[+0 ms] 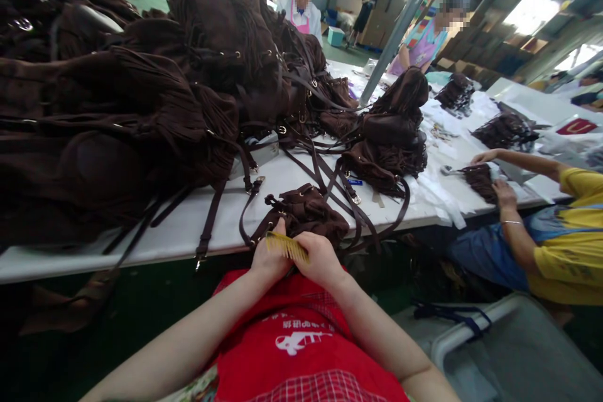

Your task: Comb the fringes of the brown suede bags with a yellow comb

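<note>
A small dark brown fringed bag (313, 210) with a strap lies at the table's front edge, right before me. My left hand (269, 259) is closed on the near side of this bag, its thumb pointing up; its other fingers are mostly hidden. In my right hand (325, 259), closed fingers grip a yellow comb (281, 244). The comb's teeth face down and its far end crosses in front of my left hand. Both hands are close together above my red apron.
Many brown bags (226, 31) are heaped on the white table (179, 235) at left. More bags (391, 125) and loose straps lie ahead. At right a co-worker in a yellow shirt (575, 251) handles a brown piece. A grey bin (522, 352) stands low right; a metal post (400, 22) rises beyond.
</note>
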The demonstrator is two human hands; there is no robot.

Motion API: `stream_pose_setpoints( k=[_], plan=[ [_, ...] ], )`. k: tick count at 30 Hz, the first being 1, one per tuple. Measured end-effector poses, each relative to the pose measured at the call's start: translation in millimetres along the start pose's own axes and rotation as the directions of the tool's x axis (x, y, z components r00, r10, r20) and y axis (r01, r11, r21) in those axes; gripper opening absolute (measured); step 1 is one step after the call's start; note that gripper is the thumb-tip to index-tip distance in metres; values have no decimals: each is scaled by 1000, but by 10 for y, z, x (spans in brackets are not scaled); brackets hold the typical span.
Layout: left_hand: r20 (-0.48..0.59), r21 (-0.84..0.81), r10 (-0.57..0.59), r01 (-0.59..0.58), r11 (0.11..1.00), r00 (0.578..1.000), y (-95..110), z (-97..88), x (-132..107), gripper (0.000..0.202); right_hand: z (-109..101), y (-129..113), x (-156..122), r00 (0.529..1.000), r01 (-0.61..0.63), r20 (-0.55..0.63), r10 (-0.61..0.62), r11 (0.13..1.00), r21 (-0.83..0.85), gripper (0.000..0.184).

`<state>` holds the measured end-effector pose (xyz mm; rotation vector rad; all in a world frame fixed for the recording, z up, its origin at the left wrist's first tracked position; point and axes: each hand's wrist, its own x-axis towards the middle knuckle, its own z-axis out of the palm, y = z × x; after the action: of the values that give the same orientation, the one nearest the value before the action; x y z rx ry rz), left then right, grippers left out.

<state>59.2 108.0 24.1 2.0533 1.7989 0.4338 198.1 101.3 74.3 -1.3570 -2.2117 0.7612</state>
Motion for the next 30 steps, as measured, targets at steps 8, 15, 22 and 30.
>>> stream_pose_setpoints(
  k=[8,15,22,30],
  plan=[
    [-27,-323,-114,99,941,993,11,-26,141,25,375,28,-289,946,-51,-298,127,967,249,22],
    [-333,-646,-219,-53,761,917,89,-427,323,29,443,145,-253,949,61,-314,13,972,225,59],
    [-465,-593,-259,-80,802,846,129,-567,297,23,308,-2,264,937,-91,-239,256,838,539,47],
    [-316,29,197,-198,980,928,-138,-198,-185,25,250,248,438,846,-528,511,155,107,842,46]
  ],
)
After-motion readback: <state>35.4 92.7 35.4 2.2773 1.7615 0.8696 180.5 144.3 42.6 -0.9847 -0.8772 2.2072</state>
